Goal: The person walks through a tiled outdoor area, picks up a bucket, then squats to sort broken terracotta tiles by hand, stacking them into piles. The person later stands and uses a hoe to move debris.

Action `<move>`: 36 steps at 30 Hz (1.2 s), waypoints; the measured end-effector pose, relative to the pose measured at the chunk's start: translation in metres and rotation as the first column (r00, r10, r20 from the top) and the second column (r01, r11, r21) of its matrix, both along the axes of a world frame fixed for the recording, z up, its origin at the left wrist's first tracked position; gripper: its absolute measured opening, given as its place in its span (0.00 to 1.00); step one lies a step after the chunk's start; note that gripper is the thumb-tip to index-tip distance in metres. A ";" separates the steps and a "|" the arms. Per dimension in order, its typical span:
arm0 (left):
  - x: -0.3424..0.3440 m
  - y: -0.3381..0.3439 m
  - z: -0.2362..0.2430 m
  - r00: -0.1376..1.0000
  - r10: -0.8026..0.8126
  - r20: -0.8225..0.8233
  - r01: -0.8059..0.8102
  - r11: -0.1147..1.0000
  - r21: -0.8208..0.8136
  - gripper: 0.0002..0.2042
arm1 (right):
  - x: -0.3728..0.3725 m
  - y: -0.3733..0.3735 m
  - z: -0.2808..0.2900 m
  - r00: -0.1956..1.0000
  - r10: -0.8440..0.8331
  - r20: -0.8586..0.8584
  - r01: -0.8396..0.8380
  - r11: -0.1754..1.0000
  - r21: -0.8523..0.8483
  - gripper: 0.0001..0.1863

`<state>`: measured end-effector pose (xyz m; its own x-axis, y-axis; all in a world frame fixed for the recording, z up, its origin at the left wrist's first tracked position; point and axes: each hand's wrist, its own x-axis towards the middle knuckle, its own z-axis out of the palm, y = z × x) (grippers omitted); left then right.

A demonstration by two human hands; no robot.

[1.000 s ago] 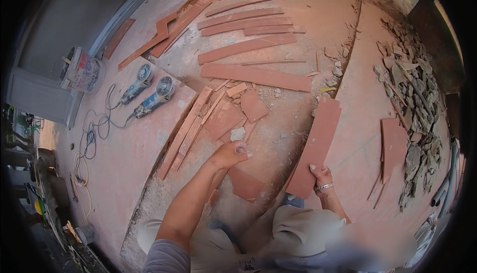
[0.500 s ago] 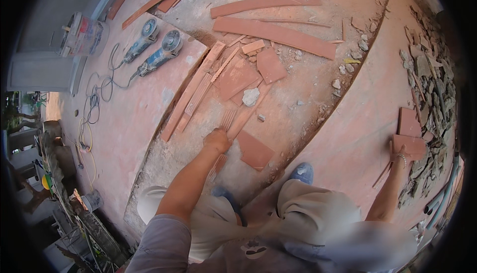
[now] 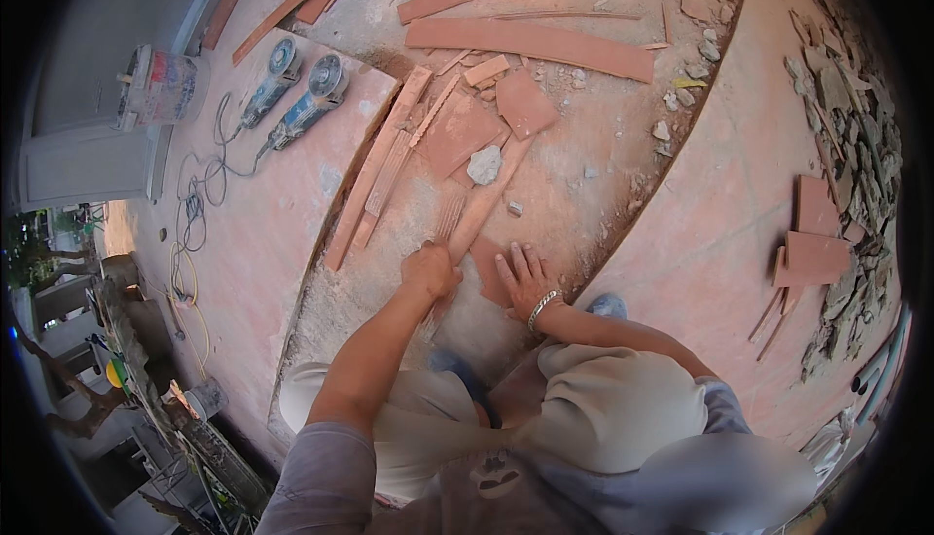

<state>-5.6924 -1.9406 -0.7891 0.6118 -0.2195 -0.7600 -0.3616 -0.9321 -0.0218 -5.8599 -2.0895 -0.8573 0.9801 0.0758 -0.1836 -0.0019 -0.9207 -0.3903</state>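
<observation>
My left hand (image 3: 431,270) is closed around a narrow, ribbed terracotta tile strip (image 3: 449,210). The strip sticks out above the fist and below it. Just to the right, my right hand (image 3: 528,280) lies with fingers stretched out over the edge of a flat terracotta tile piece (image 3: 490,265), covering part of it. A long terracotta strip (image 3: 486,206) runs up and away between the hands. Past the left hand lie a whitish lump of rubble (image 3: 484,165) and broken tile pieces (image 3: 461,136).
Two angle grinders (image 3: 313,105) with looped cables rest on the raised slab (image 3: 263,180) at left, near a clear bucket (image 3: 163,86). Long curved tile strips (image 3: 530,49) lie at the far side. A rubble heap (image 3: 856,156) lines the right, beside stacked tile pieces (image 3: 815,255).
My right hand has left the tile pieces by the rubble heap and come across to the flat tile in front of me. The left hand stays on the ribbed strip.
</observation>
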 end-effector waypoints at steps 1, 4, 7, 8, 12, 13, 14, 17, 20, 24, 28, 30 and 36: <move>0.001 0.001 0.007 1.000 -0.022 0.013 0.022 1.000 0.008 0.28 | -0.002 0.008 -0.005 0.999 0.033 -0.023 -0.035 0.996 -0.079 0.48; 0.018 0.005 0.020 0.994 -0.106 -0.030 0.107 0.994 0.030 0.26 | -0.006 0.014 -0.015 0.999 -0.011 0.033 0.015 0.989 -0.145 0.52; 0.041 0.019 0.026 0.973 -0.130 -0.189 0.108 0.986 -0.123 0.22 | -0.007 0.006 -0.005 0.993 -0.014 -0.115 0.010 0.999 -0.031 0.35; 0.047 0.025 0.027 0.957 -0.131 -0.258 0.085 0.980 -0.181 0.21 | -0.007 0.000 0.002 0.984 -0.085 -0.157 0.098 0.992 0.077 0.35; 0.050 0.037 0.027 0.756 0.045 -0.653 -0.303 0.908 -0.288 0.13 | 0.000 -0.038 0.024 0.881 -0.274 -0.387 0.445 0.761 0.473 0.37; 0.044 0.036 0.027 0.703 0.067 -0.708 -0.373 0.883 -0.286 0.12 | 0.002 -0.048 0.025 0.855 -0.304 -0.419 0.511 0.628 0.587 0.38; 0.037 0.032 0.026 0.637 0.077 -0.767 -0.437 0.855 -0.278 0.11 | 0.007 -0.058 0.024 0.799 -0.198 -0.567 0.601 0.275 0.750 0.37; 0.008 0.012 0.029 0.575 0.184 -0.798 -0.515 0.838 -0.178 0.10 | 0.021 -0.076 0.017 0.740 0.133 -0.659 0.581 -0.619 0.528 0.34; -0.014 -0.012 0.038 0.625 0.118 -0.772 -0.479 0.838 -0.260 0.12 | 0.031 -0.082 0.016 0.824 0.245 -0.511 0.508 -0.719 0.475 0.32; -0.026 -0.033 0.055 0.765 0.043 -0.642 -0.328 0.885 -0.332 0.17 | 0.039 -0.074 0.026 0.750 0.256 -0.610 0.611 -0.623 0.489 0.29; -0.052 -0.050 0.052 0.912 -0.101 -0.398 -0.054 0.932 -0.359 0.21 | 0.049 -0.052 0.019 0.547 -0.196 -0.814 0.822 -0.061 0.567 0.21; -0.059 -0.052 0.048 0.888 -0.182 -0.422 -0.004 0.915 -0.403 0.21 | 0.042 -0.046 0.009 0.534 -0.333 -0.778 0.827 0.012 0.562 0.19; -0.004 -0.040 0.048 0.659 -0.086 -0.747 -0.262 0.905 -0.336 0.18 | -0.008 -0.050 0.002 0.480 -0.377 -0.792 0.699 -0.381 0.605 0.22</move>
